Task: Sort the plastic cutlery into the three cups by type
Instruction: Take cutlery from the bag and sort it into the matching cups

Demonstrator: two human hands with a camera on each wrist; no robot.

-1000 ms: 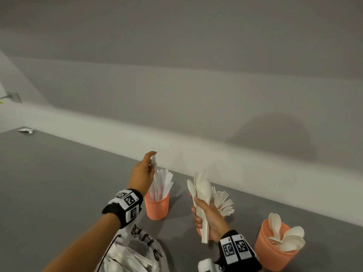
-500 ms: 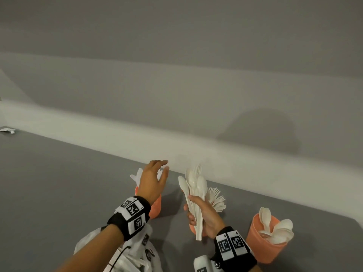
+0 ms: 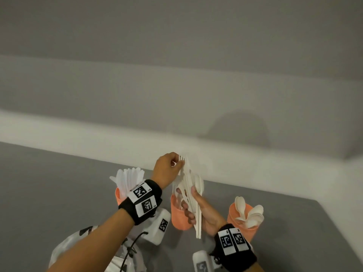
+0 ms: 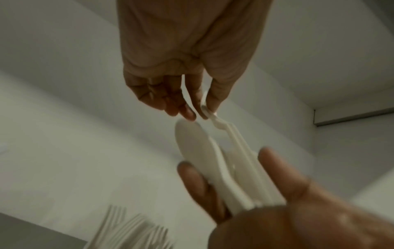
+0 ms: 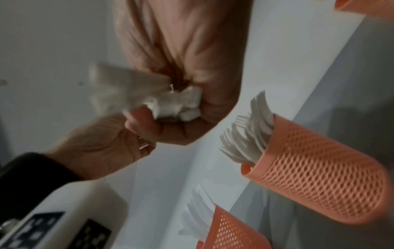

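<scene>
White fork (image 3: 182, 163) pinched in left grip (image 3: 167, 169), bundle (image 3: 193, 201) clasped in right grip (image 3: 200, 211).

No legible words or numbers anywhere (only square coded markers on both wristbands (image 3: 143, 200), plastic bag print (image 3: 86, 231) blurred)

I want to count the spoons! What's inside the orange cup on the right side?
White plastic spoons stand in the right orange cup, bowls sticking out over its rim. Their handles and anything lower down are hidden by the cup's wall, so no full count.
</scene>
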